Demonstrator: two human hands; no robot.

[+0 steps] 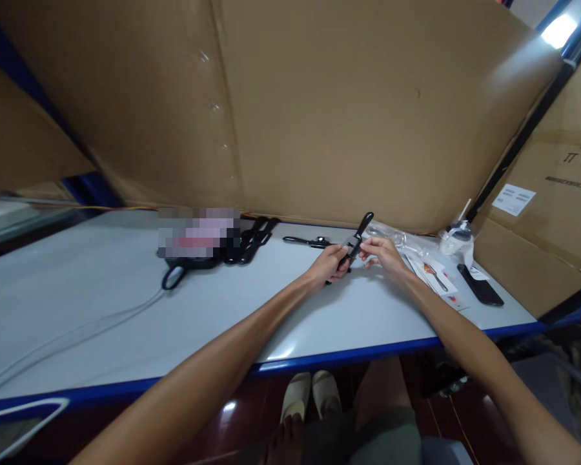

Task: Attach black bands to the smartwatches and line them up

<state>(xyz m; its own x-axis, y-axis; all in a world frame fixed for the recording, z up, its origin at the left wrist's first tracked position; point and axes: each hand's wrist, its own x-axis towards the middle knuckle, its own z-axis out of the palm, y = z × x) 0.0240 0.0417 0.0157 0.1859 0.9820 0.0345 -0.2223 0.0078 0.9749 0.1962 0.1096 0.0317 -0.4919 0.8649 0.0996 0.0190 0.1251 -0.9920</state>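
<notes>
Holding a slim black tool [363,227] tilted up just above the tabletop [126,303], the left hand [328,266] has its grip closed round the lower end, probably to steady it. The right hand [382,253] pinches the tool's middle.

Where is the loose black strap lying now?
Head view: the loose black strap lies on the table by the cardboard wall, between the strap pile and the left hand.

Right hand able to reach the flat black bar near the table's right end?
Probably yes: the bar lies uncovered just beyond the right hand, though that hand pinches the black tool.
</notes>
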